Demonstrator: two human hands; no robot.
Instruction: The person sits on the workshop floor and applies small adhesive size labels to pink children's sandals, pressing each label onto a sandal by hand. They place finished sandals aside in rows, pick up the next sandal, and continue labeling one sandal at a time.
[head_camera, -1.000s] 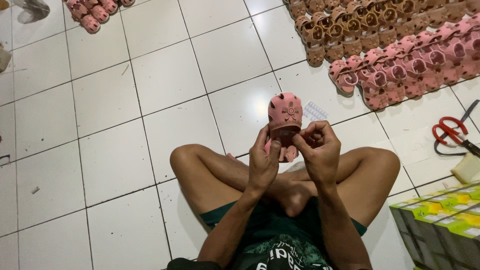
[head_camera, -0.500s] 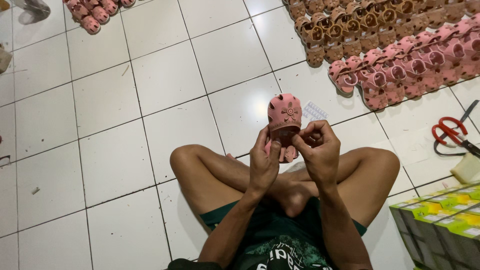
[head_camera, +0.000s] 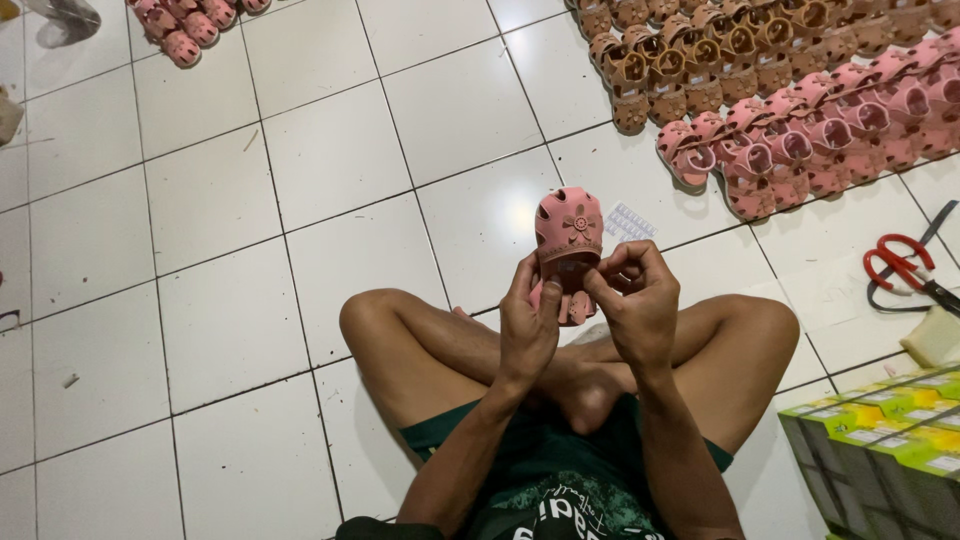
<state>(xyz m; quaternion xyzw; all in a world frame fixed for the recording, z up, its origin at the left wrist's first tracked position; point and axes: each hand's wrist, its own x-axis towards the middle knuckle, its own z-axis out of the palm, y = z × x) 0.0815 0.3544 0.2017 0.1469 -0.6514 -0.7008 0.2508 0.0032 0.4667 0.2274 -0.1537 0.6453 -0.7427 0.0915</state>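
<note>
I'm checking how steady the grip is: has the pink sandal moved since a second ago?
No. The pink sandal sits at the same spot against the floor tile lines and the white sheet beside it.

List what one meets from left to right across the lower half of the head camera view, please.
Left hand → pink sandal → right hand → red-handled scissors → stack of green and yellow boxes.

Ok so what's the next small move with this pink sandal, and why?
Probably pull the strap snug: the left hand steadies the pink sandal upright while the right hand pinches at its back strap, so the fastening looks unfinished.
</note>
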